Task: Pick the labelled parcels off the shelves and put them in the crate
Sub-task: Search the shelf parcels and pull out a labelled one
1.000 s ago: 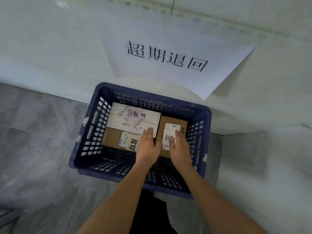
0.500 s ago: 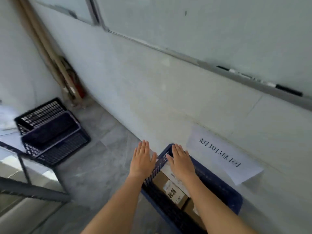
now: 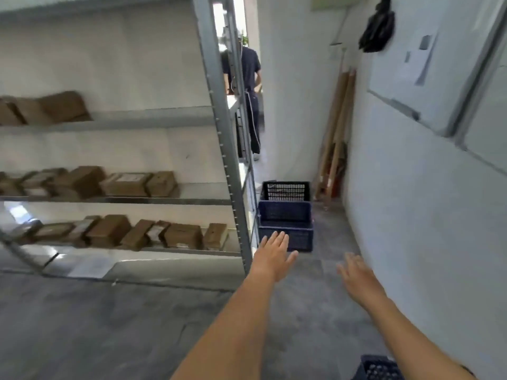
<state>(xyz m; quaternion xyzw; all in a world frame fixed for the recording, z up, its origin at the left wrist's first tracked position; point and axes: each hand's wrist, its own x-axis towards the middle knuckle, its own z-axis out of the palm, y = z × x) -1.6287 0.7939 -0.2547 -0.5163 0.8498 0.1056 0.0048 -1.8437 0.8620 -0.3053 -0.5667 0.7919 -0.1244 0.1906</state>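
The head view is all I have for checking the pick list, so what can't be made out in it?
- Parcel labels: blurred, too small to read.
- Crate contents: cut off by the bottom edge.
- Stacked crates: insides hidden by their walls.
- Left parcels: cut by the frame edge.
- Right hand fingers: motion-blurred.
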